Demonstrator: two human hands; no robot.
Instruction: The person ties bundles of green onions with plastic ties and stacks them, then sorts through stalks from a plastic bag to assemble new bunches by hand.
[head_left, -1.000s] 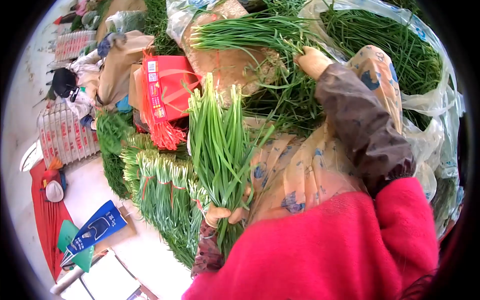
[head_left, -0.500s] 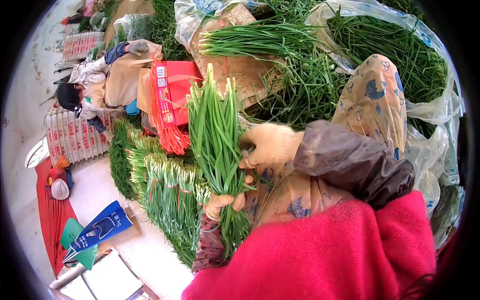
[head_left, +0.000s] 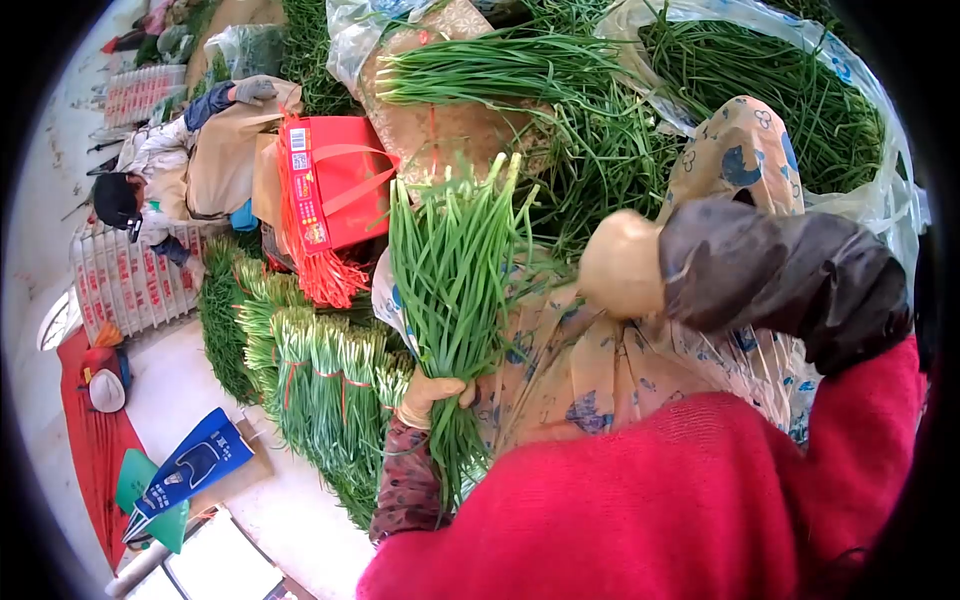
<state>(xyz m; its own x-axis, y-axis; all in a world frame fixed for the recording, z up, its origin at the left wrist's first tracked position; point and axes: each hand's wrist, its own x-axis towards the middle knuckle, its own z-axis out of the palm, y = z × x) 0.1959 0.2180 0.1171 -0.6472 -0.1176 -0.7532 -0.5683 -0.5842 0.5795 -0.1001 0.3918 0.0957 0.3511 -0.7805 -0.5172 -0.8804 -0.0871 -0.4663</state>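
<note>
My left hand (head_left: pixel 435 398), in a pale glove, is wrapped round the lower, leafy part of a bunch of garlic chives (head_left: pixel 455 270). The bunch stands upright over my lap with its pale stem ends at the top, fanned out unevenly. To the right, apart from the bunch, is my gloved right hand (head_left: pixel 622 265). It is blurred and its back is towards me, so its fingers are hidden. Bundles of chives (head_left: pixel 320 380) bound with red ties stand packed to the left of my left hand.
A red box (head_left: pixel 345 180) with red ties (head_left: pixel 325 275) spilling out stands beyond the bundles. Loose chives lie on a patterned board (head_left: pixel 450 140). More fill a clear plastic bag (head_left: pixel 880 90). Another person (head_left: pixel 150 190) sits at the upper left near white crates (head_left: pixel 130 275).
My right hand has come away from the bunch and moved right, its arm swinging outward. The bunch, still in my left hand, has spread wider at the stem ends.
</note>
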